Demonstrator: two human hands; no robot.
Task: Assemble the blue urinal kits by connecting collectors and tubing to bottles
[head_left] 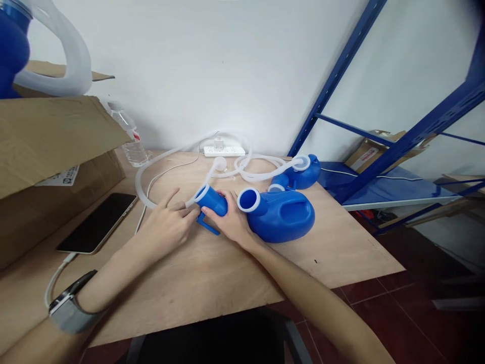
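Observation:
My right hand is wrapped around a short blue plastic tube with a white rim, tilted with its opening to the left. A thin blue lid strap or handle sticks out under it. My left hand is at the tube's rim, fingertips pinched against its edge and one finger raised; the exact contact is partly hidden. Just right of my right hand lies a blue urinal bottle on its side, its white-rimmed mouth facing me. Behind it is a second blue bottle with a clear hose on its cap.
A cardboard box stands at the left, a blue bottle with hose above it. Nearby are a phone, a water bottle and a power strip. Blue shelving stands right of the wooden table.

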